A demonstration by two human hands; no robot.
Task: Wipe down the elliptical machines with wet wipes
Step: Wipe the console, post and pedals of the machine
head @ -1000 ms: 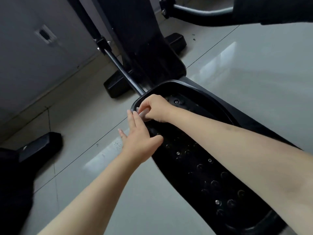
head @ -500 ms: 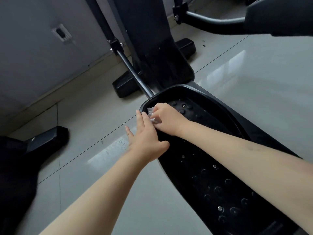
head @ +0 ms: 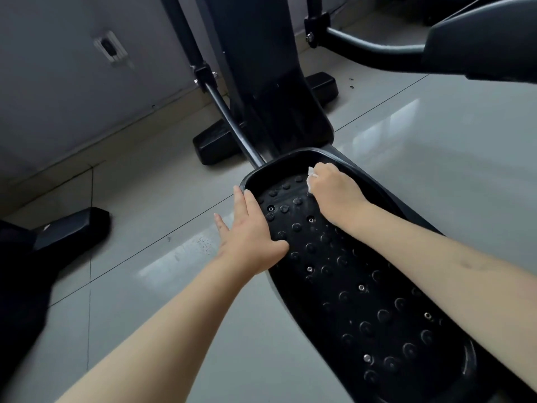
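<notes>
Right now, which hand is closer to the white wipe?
Right. The right hand grips the wipe; the left hand rests on the pedal rim, apart from the wipe.

Right hand with the wet wipe has shifted across the front end of the pedal, from the front-left corner to just inside the front edge, right of centre. Earlier it touched the fingertips of the left hand. Now the two are apart, with bare studded surface between them.
</notes>
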